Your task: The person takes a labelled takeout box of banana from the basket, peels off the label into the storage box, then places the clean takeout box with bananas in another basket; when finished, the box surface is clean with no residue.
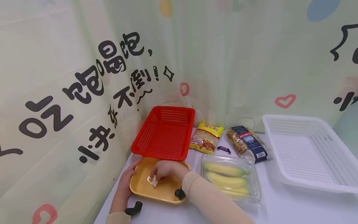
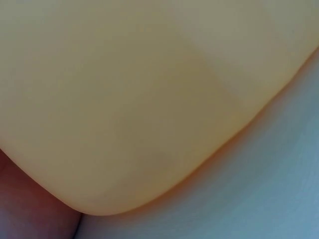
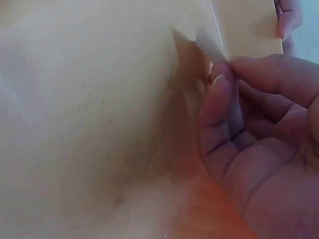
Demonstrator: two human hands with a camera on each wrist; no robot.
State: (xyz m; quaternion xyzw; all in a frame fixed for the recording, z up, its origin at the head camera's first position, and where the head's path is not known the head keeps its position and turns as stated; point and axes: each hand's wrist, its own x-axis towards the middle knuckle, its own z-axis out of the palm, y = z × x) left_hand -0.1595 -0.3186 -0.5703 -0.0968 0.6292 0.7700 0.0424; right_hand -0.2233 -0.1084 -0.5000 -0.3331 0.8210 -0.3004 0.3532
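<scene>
Pinched between the thumb and fingertip of the right hand (image 1: 169, 169), a small white printed wrapper (image 1: 153, 181), inside the yellow-orange tray (image 1: 167, 192), a little left of the tray's middle; hard to tell whether touching its floor. Against the tray's left rim, the left hand (image 1: 128, 177); cannot tell whether curled round the rim or only laid along it. At each of the 2 wrists, at the near side of the tray, a beige sleeve and 1 dark device. Just beyond the tray's far rim, a red perforated basket (image 1: 167, 140). Right of the tray, near it, a clear plastic box (image 1: 258, 190) with 3 yellow bananas (image 1: 227, 179) inside. Beyond the tray, to the right, a yellow-topped food packet (image 1: 206, 137), a tiny purple-wrapped item (image 1: 224, 149) and a pasta bag (image 1: 248, 142). Well right of the tray, a white perforated basket (image 1: 303, 158). Under the tray, a white table (image 1: 282, 208).
</scene>
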